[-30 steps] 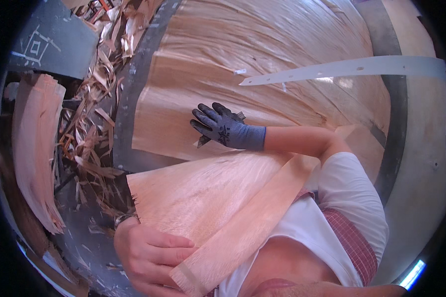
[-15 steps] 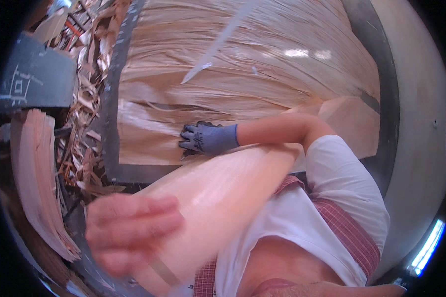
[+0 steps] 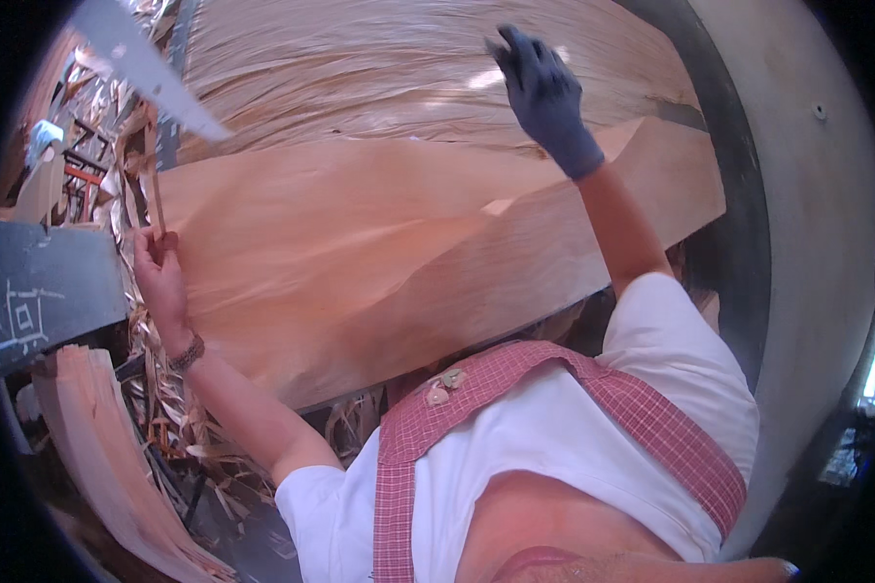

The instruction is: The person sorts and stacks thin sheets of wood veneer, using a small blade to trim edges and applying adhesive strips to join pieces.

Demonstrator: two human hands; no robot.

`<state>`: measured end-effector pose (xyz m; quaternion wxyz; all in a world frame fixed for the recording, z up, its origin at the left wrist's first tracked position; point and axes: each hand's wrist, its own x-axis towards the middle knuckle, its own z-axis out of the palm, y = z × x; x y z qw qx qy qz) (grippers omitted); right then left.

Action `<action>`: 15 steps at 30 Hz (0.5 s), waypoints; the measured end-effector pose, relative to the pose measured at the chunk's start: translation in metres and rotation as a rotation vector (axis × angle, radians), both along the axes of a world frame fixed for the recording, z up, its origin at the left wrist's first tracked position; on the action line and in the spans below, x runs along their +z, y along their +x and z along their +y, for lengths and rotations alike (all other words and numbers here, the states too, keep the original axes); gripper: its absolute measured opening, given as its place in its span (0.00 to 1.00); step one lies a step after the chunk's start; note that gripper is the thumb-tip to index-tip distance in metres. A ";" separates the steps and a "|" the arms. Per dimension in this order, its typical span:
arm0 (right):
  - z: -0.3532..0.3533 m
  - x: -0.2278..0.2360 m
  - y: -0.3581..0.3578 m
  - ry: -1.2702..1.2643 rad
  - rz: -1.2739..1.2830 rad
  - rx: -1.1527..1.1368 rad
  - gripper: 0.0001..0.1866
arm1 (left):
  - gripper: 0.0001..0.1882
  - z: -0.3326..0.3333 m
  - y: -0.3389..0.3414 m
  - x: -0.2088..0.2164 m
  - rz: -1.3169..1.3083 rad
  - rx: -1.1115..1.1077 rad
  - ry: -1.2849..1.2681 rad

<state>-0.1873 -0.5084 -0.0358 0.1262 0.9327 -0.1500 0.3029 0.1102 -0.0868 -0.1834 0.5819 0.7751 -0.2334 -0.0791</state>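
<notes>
Head view. A pale wood sheet lies lengthwise over the near part of a wrinkled stack, which rests on a dark bench. The left hand, bare, is at the sheet's left end; its thumb and fingers appear to pinch a narrow upright strip, though whether this is joined to the sheet cannot be told. The right hand, gloved in grey-blue, is held out above the stack, fingers forward and partly bent; the palm is turned away, so whether it grips anything cannot be told.

Extent of the work: the sheet is spread out between person and stack, and this placing appears largely done. Flattening seems incomplete: a ripple crosses the middle and the near portion slopes toward the apron, its near edge not settled flat. At the right, where the forearm crosses, the sheet's limit is unclear.

Surroundings: a pierced white band at upper left; a chalk-marked dark panel above a layered veneer bundle; loose shavings between bundle and sheet.
</notes>
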 end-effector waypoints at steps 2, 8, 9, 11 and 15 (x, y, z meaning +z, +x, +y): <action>0.019 -0.027 -0.049 0.069 -0.049 -0.076 0.23 | 0.07 0.002 0.009 -0.016 -0.064 0.118 0.135; 0.080 -0.162 -0.172 0.261 0.510 -0.135 0.33 | 0.19 -0.009 0.039 -0.083 -0.082 0.305 -0.043; 0.081 -0.179 -0.180 0.298 0.537 -0.161 0.33 | 0.25 -0.003 0.045 -0.091 -0.148 0.306 -0.001; 0.078 -0.199 -0.188 0.331 0.554 -0.184 0.32 | 0.21 -0.003 0.048 -0.095 -0.365 0.362 0.055; 0.063 -0.226 -0.199 0.298 0.554 -0.207 0.31 | 0.19 -0.022 0.020 -0.073 -0.704 0.582 0.386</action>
